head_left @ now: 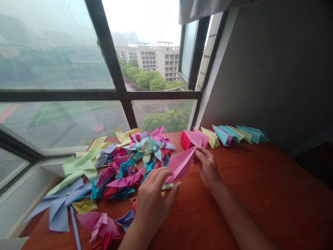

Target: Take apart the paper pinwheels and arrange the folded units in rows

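Observation:
A pink paper airplane [181, 164] is held above the table, its pointed tip toward the upper right. My right hand [208, 167] pinches that tip between thumb and fingers. My left hand [155, 198] is at the other end, with curved fingers by the paper's edge and the thumb held apart below. Whether those left fingertips press on the paper is hard to make out. Beyond my right hand, a row of folded paper airplanes [223, 135] in red, pink, yellow, blue and green leans together.
Colourful origami pieces [126, 179] and paper pinwheels cover the left of the reddish-brown table [256, 194]. A blue pinwheel [67, 196] with a rolled-paper stick lies nearest the left edge. Behind stands a dark-framed window [124, 95], with one pane swung outward.

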`<state>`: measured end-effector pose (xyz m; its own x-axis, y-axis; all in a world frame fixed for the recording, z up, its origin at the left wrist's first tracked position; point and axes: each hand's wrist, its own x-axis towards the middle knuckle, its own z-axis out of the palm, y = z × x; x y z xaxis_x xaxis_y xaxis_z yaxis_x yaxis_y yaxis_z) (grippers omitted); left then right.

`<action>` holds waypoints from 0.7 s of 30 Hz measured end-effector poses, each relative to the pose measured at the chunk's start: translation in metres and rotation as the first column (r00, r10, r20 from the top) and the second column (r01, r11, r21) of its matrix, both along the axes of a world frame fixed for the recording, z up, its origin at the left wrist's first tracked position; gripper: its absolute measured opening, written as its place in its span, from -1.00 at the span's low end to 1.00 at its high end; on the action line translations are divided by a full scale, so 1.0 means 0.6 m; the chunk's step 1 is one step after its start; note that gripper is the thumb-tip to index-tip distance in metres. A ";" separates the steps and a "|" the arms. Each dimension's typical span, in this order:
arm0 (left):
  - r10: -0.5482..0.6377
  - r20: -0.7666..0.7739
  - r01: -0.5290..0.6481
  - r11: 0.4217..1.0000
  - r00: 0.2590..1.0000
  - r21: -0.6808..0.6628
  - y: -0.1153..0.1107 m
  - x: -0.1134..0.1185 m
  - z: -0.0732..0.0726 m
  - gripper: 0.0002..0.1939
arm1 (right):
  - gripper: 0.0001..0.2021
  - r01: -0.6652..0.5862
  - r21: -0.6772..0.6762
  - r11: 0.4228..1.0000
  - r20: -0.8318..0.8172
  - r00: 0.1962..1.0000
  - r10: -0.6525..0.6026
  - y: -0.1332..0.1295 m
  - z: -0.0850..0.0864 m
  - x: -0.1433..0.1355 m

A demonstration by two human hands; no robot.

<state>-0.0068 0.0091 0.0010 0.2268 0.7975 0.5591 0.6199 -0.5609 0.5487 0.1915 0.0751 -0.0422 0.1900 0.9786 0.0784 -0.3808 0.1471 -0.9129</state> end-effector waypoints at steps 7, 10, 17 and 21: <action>-0.015 0.178 0.041 0.989 0.984 -0.140 -0.004 0.000 0.009 -0.78 | -0.79 -0.100 -0.006 0.995 0.115 0.988 0.100 -0.013 0.012 -0.004; 0.036 0.319 0.067 0.949 0.947 -0.308 -0.002 0.000 0.009 -0.80 | -0.78 -0.211 -0.019 0.977 0.218 0.953 0.210 -0.025 0.028 -0.009; 0.063 0.507 0.214 0.857 0.860 -0.469 0.000 0.004 0.010 -0.82 | -0.76 -0.421 -0.032 0.907 0.385 0.832 0.400 -0.052 0.055 -0.027; 0.060 0.515 0.228 0.849 0.855 -0.476 0.000 0.002 0.001 -0.84 | -0.77 -0.521 -0.023 0.853 0.428 0.766 0.479 -0.058 0.054 -0.035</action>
<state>-0.0053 0.0092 0.0015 0.1150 0.9841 0.1356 0.1464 -0.1518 0.9775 0.1705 0.0404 -0.0098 -0.3934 0.9101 0.1301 -0.0250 0.1309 -0.9911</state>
